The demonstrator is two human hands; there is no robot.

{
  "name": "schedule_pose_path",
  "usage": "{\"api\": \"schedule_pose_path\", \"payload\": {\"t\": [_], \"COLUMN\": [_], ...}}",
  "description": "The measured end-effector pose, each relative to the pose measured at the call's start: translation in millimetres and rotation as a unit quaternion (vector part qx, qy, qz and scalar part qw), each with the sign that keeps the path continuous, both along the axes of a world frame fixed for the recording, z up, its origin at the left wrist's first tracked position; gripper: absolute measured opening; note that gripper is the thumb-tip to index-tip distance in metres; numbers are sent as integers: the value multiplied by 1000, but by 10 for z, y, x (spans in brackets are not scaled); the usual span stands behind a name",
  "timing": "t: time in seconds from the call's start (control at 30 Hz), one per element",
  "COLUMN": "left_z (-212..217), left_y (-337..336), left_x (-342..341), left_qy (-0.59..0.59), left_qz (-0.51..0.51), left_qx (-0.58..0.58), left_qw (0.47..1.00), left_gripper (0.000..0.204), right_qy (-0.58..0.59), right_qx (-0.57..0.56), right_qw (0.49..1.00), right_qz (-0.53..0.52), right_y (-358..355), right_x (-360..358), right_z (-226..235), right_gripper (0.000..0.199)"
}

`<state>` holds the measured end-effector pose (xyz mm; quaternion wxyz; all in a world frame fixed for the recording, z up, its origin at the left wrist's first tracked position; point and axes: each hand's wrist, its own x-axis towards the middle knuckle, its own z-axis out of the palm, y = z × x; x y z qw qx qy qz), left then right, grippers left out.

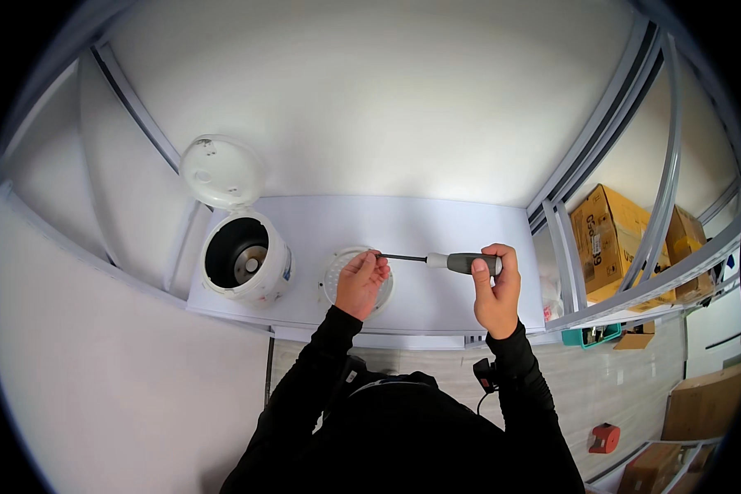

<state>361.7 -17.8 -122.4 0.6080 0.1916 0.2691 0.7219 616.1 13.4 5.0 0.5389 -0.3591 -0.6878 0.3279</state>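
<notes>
A screwdriver (405, 258) with a dark shaft and a grey-and-white handle lies level across the space between my hands. My right hand (499, 300) is wrapped round its handle, the thumb on top. At the other end my left hand (359, 286) pinches at the shaft's tip; whatever is between those fingertips is too small to make out. Below the left hand a round white plate with small holes (333, 276) rests on the white table, partly covered by the hand. To the left stands a white rice cooker (265, 278) with a dark inside, its lid (219, 172) raised.
The white tabletop (436, 317) ends just in front of my body. Grey frame posts (568, 255) rise on the right, with cardboard boxes (613, 239) beyond them. A teal bin (593, 336) sits lower at the right, and a red object (604, 438) is on the floor.
</notes>
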Motion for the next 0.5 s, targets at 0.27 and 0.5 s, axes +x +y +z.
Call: {"api": "schedule_pose_path", "payload": {"t": [0.27,0.5], "left_z": [30,-6], "left_y": [-25,33], "left_x": [51,42], "left_qy": [26,75], "left_qz": [-41,-39], "left_qx": [6,-9], "left_qw": [999,996], "left_gripper": [18,20], "right_qy": [-52,-133], "right_qx": [57,2], "right_qw": [997,986], "right_qz": [28,98], "right_y": [-1,-20], "right_x": [165,352], "right_z": [-9,133], "right_gripper": [26,32]}}
